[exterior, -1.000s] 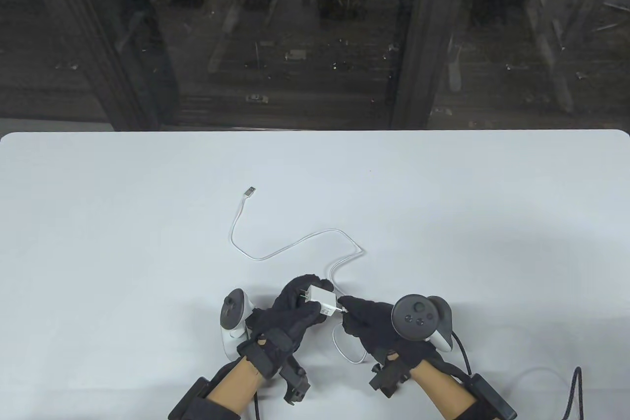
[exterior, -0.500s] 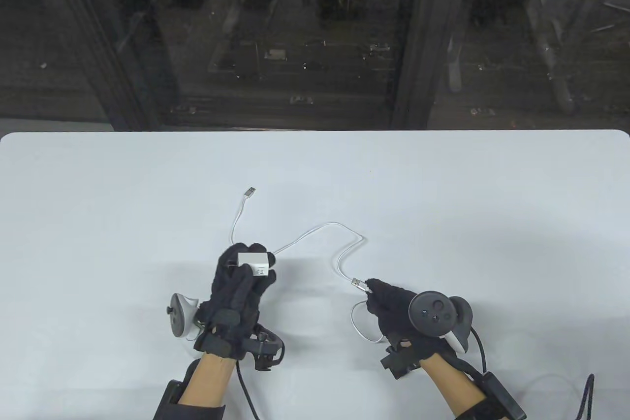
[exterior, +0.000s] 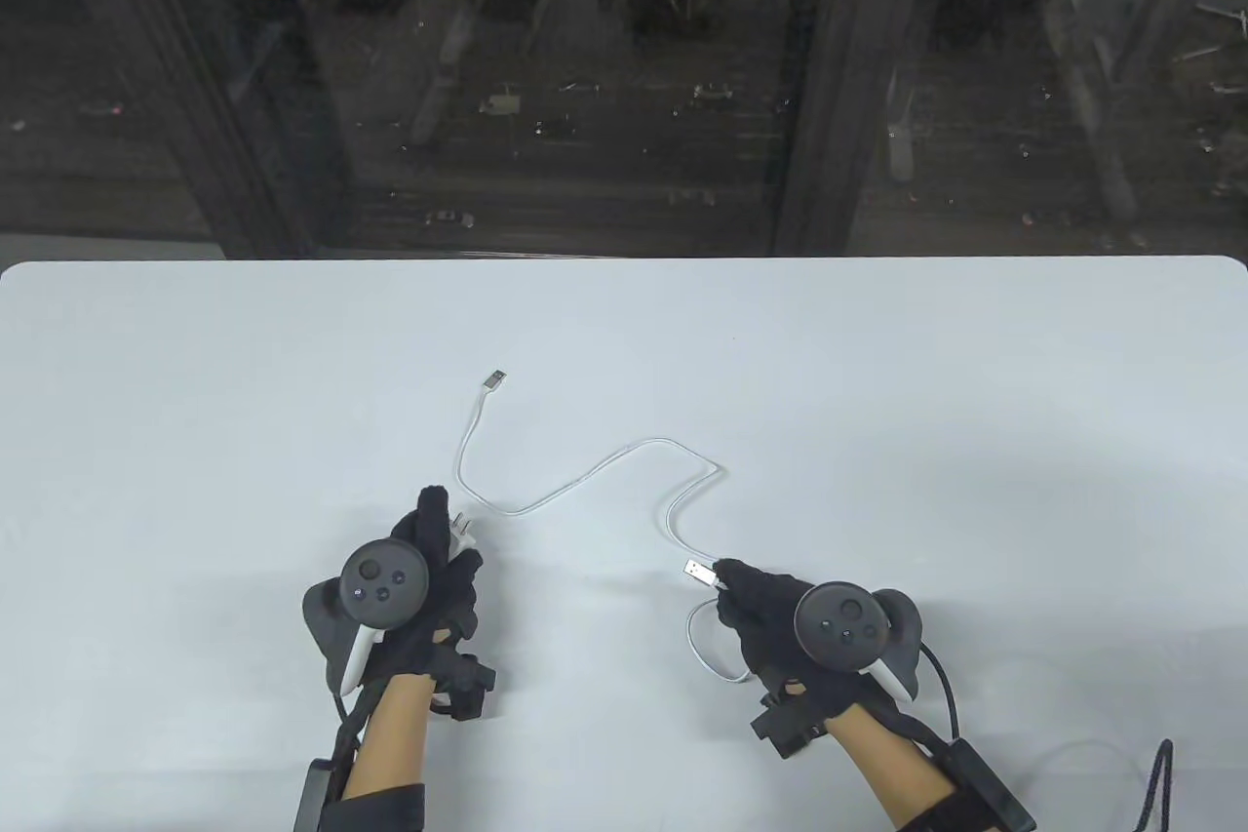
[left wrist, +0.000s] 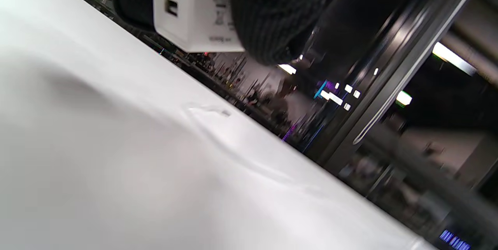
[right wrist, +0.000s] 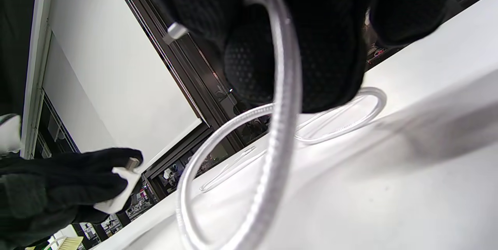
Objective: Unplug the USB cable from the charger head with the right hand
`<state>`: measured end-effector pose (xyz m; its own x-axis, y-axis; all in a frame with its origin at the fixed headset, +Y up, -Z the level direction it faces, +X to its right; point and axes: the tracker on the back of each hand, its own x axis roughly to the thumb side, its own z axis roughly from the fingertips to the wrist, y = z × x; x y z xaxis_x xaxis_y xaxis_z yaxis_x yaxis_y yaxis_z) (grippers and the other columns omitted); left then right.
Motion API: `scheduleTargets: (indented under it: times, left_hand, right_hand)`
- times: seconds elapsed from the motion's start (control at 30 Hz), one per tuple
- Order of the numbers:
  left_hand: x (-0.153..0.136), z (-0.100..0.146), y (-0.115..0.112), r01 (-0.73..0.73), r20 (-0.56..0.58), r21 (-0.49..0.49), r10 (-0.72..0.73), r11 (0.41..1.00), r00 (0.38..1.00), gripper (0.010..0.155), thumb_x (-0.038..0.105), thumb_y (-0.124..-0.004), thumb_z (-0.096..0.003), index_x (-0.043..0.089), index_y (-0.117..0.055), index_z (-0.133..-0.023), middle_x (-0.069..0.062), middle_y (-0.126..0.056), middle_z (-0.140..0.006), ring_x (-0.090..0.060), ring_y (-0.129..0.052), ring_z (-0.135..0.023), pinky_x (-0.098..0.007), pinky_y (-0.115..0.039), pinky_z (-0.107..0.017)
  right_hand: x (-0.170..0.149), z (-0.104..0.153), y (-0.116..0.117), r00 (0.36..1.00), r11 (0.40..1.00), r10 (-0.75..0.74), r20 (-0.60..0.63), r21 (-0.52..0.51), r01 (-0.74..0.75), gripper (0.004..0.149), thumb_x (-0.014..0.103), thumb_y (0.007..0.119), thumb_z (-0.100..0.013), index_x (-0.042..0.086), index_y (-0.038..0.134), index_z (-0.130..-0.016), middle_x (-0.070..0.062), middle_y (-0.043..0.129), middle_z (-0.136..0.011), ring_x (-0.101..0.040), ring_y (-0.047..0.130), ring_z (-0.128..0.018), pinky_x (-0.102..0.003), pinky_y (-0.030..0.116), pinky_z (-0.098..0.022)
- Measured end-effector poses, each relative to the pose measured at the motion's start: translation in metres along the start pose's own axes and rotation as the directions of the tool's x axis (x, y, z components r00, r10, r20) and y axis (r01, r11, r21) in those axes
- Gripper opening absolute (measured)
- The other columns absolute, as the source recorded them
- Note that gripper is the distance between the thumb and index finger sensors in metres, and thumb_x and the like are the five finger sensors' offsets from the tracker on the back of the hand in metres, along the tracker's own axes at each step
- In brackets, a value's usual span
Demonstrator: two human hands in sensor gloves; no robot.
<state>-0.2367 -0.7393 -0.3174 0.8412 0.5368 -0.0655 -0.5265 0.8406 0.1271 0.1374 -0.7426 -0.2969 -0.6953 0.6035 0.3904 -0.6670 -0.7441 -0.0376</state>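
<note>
Cable unplugged, hands apart.
Right hand pinches USB cable plug; left hand, at 9 o'clock, grips charger head. Next: set both down.

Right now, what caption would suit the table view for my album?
Unplugged: the right hand pinches the USB cable by its plug while the left hand holds the charger head apart.

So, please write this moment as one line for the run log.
cable: unplugged, lying on table | right hand: holds cable plug | left hand: holds charger, port empty
</note>
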Motion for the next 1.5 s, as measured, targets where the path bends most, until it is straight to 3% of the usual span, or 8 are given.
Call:
scheduleTargets:
  times: [0.17, 0.5, 0.67, 0.77, 0.97, 1.07, 1.33, 1.5]
  left_hand:
    - [-0.001, -0.003, -0.015, 0.171, -0.060, -0.186, -0.185, 0.967, 0.981, 0.070, 0.025, -0.084, -0.0479, 0.010, -0.054, -0.110, -0.023, -0.065, -0.107, -0.052, -0.065, -0.088, -0.077, -0.041, -0.064]
    - [0.000, -0.006, -0.025, 0.233, -0.049, -0.233, -0.251, 0.944, 0.967, 0.067, 0.025, -0.081, -0.0506, 0.014, -0.054, -0.111, -0.021, -0.060, -0.113, -0.056, -0.053, -0.099, -0.079, -0.035, -0.064]
    - [0.012, -0.002, -0.017, 0.118, 0.001, -0.198, -0.120, 0.973, 0.993, 0.067, 0.030, -0.080, -0.0514, 0.013, -0.053, -0.111, -0.022, -0.056, -0.114, -0.057, -0.049, -0.101, -0.079, -0.034, -0.063]
    - [0.015, 0.001, -0.015, -0.102, 0.013, -0.206, 0.107, 0.973, 0.994, 0.069, 0.035, -0.079, -0.0520, 0.012, -0.051, -0.111, -0.023, -0.054, -0.114, -0.057, -0.047, -0.100, -0.079, -0.033, -0.063]
    - [0.026, 0.005, -0.025, -0.540, 0.037, -0.290, 0.573, 0.790, 0.818, 0.072, 0.040, -0.076, -0.0532, 0.011, -0.047, -0.112, -0.024, -0.048, -0.115, -0.059, -0.041, -0.101, -0.080, -0.029, -0.062]
    - [0.034, 0.009, -0.030, -0.613, 0.037, -0.335, 0.660, 0.715, 0.750, 0.071, 0.040, -0.076, -0.0537, 0.011, -0.047, -0.112, -0.024, -0.047, -0.116, -0.059, -0.039, -0.101, -0.080, -0.029, -0.061]
    - [0.045, 0.010, -0.036, -0.553, 0.063, -0.408, 0.627, 0.726, 0.777, 0.070, 0.041, -0.075, -0.0544, 0.012, -0.049, -0.112, -0.024, -0.046, -0.116, -0.059, -0.038, -0.101, -0.080, -0.029, -0.062]
    - [0.045, 0.009, -0.037, -0.546, 0.057, -0.417, 0.621, 0.727, 0.782, 0.070, 0.041, -0.075, -0.0545, 0.012, -0.048, -0.112, -0.024, -0.046, -0.116, -0.060, -0.038, -0.101, -0.080, -0.029, -0.062]
  right_hand:
    - [0.000, 0.000, 0.001, 1.000, 1.000, 0.000, 0.004, 0.010, 0.000, 0.042, 0.028, 0.077, -0.045, 0.010, 0.080, -0.083, -0.007, 0.098, -0.060, -0.029, 0.102, -0.045, -0.060, 0.072, -0.053]
    - [0.001, 0.000, 0.004, 1.000, 0.999, -0.002, 0.003, 0.037, 0.002, 0.043, 0.028, 0.077, -0.045, 0.010, 0.080, -0.083, -0.007, 0.098, -0.061, -0.029, 0.102, -0.046, -0.060, 0.071, -0.054]
    - [0.001, 0.000, 0.004, 1.000, 0.999, 0.002, 0.001, 0.039, -0.002, 0.043, 0.028, 0.077, -0.045, 0.010, 0.079, -0.084, -0.007, 0.098, -0.061, -0.030, 0.102, -0.046, -0.061, 0.071, -0.054]
    - [0.000, 0.000, 0.005, 1.000, 0.999, 0.016, -0.004, 0.043, -0.016, 0.043, 0.028, 0.077, -0.045, 0.010, 0.079, -0.084, -0.008, 0.098, -0.062, -0.030, 0.101, -0.047, -0.061, 0.070, -0.055]
    - [0.006, -0.004, -0.003, 0.987, 0.988, 0.155, 0.049, -0.004, -0.155, 0.043, 0.028, 0.077, -0.046, 0.010, 0.079, -0.085, -0.009, 0.098, -0.063, -0.032, 0.101, -0.049, -0.062, 0.069, -0.056]
    - [0.016, -0.015, -0.010, 0.952, 0.956, 0.294, 0.085, -0.045, -0.291, 0.043, 0.029, 0.077, -0.046, 0.013, 0.080, -0.085, -0.008, 0.098, -0.065, -0.032, 0.101, -0.051, -0.062, 0.068, -0.057]
    - [0.048, -0.075, 0.001, 0.735, 0.753, 0.642, 0.216, -0.001, -0.658, 0.042, 0.032, 0.078, -0.046, 0.017, 0.081, -0.085, -0.006, 0.097, -0.069, -0.033, 0.099, -0.058, -0.062, 0.067, -0.059]
    - [0.049, -0.108, 0.023, 0.688, 0.686, 0.695, 0.211, 0.094, -0.722, 0.042, 0.033, 0.078, -0.046, 0.020, 0.081, -0.085, -0.006, 0.095, -0.073, -0.035, 0.095, -0.065, -0.063, 0.065, -0.061]
